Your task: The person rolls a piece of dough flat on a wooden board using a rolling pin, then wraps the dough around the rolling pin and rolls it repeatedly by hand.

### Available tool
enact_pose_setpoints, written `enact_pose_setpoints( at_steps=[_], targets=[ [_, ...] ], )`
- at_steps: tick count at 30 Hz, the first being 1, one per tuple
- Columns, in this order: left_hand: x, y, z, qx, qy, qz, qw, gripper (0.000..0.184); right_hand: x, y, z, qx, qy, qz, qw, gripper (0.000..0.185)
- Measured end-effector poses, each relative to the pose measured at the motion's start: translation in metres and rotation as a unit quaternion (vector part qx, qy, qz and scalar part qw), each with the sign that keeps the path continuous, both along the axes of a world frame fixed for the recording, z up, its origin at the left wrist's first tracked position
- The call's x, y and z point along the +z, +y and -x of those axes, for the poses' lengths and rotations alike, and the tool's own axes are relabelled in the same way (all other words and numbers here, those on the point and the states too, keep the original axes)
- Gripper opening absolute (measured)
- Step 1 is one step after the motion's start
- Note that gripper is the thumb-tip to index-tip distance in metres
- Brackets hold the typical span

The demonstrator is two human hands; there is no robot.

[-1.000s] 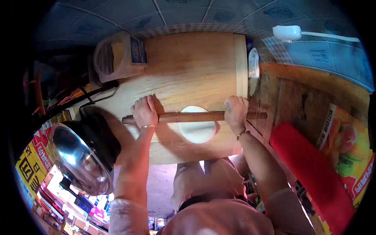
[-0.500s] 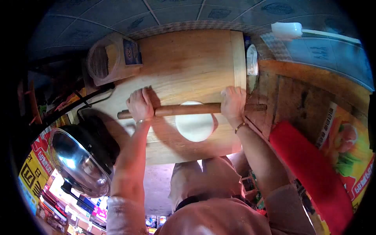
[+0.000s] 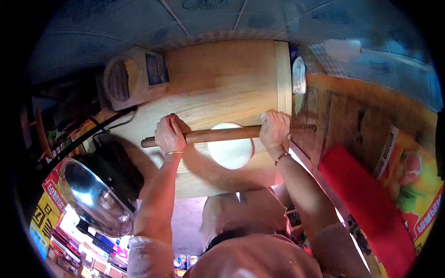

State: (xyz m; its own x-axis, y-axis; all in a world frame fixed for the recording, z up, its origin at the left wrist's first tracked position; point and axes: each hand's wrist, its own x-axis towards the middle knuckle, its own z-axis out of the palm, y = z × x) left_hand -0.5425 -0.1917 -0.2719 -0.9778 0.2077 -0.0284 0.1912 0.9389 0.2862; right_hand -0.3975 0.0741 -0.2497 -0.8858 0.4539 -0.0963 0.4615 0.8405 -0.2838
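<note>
A long brown wooden rolling pin (image 3: 208, 135) lies across a round, flat white piece of dough (image 3: 231, 154). My left hand (image 3: 169, 133) is wrapped round the pin left of the dough, a little in from that end. Right of the dough, my right hand (image 3: 275, 129) grips the pin, whose other end sticks out past the board's edge. The pin crosses the upper part of the dough and hides a strip of it. Beneath them is a pale wooden board (image 3: 222, 69).
A clear plastic container (image 3: 125, 78) stands at the board's back left. A shiny domed metal lid (image 3: 95, 197) is at the left. On the right are a red padded roll (image 3: 366, 204) and a printed colourful box (image 3: 410, 176). A white-and-clear package (image 3: 299, 76) sits beside the board's right edge.
The rolling pin now tilts slightly, its left end nearer to me. Both hands keep their hold and sit a little lower in view. The dough looks much the same.
</note>
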Motion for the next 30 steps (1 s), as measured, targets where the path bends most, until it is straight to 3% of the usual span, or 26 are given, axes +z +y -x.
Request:
enact_pose_setpoints(
  at_steps=[2,9,11,15,17,19,21,22,24,25,26,27,28,29,30],
  targets=[
    [0.002,0.008,0.01,0.03,-0.018,-0.063,0.997,0.02,0.002,0.008,0.013,0.012,0.01,-0.001,1.0,0.012],
    [0.004,0.012,0.019,0.024,-0.002,-0.055,0.998,0.019,-0.008,0.02,0.029,0.05,0.114,0.014,0.992,0.009],
    [-0.001,0.011,0.023,0.021,0.029,-0.084,0.996,0.025,-0.01,0.02,0.031,0.051,0.141,0.021,0.989,0.01],
    [-0.004,0.019,0.044,0.047,-0.036,-0.042,0.997,0.041,-0.009,0.016,0.026,0.02,0.105,0.023,0.994,0.001],
    [0.003,0.041,0.037,0.019,-0.142,-0.147,0.979,0.043,-0.004,0.011,0.025,-0.042,0.096,0.032,0.994,0.008],
    [0.003,0.073,-0.007,-0.232,-0.17,-0.265,0.92,0.039,-0.002,-0.001,0.005,0.0,0.043,-0.016,0.999,0.017],
    [0.009,0.092,-0.036,-0.281,-0.154,-0.138,0.937,0.036,0.013,-0.009,-0.004,0.088,-0.182,-0.021,0.979,0.041],
    [0.003,0.087,-0.046,-0.281,-0.147,-0.142,0.938,0.036,0.023,-0.011,-0.009,0.088,-0.177,-0.027,0.98,0.041],
    [0.0,0.075,-0.065,-0.127,-0.241,-0.088,0.958,0.032,0.041,-0.017,-0.018,0.139,-0.179,-0.031,0.973,0.052],
    [0.015,0.059,-0.081,-0.095,-0.218,-0.102,0.966,0.03,0.048,-0.023,-0.023,0.166,-0.181,-0.029,0.969,0.059],
    [0.032,0.037,-0.103,-0.063,-0.195,-0.114,0.972,0.028,0.051,-0.026,-0.031,0.134,-0.163,-0.001,0.978,0.049],
    [0.023,0.008,-0.122,-0.082,-0.066,-0.146,0.984,0.024,0.052,-0.023,-0.041,0.137,-0.159,0.0,0.978,0.049],
    [0.018,-0.02,-0.131,-0.12,0.058,-0.132,0.982,0.019,0.053,-0.016,-0.053,0.136,-0.079,-0.021,0.987,0.04],
    [0.042,-0.045,-0.138,-0.135,-0.017,0.023,0.991,0.016,0.051,-0.011,-0.067,0.131,-0.002,-0.04,0.991,0.031],
    [0.017,-0.075,-0.155,-0.039,0.088,-0.041,0.995,0.022,0.045,-0.01,-0.083,0.129,-0.003,-0.04,0.991,0.031]
  ],
)
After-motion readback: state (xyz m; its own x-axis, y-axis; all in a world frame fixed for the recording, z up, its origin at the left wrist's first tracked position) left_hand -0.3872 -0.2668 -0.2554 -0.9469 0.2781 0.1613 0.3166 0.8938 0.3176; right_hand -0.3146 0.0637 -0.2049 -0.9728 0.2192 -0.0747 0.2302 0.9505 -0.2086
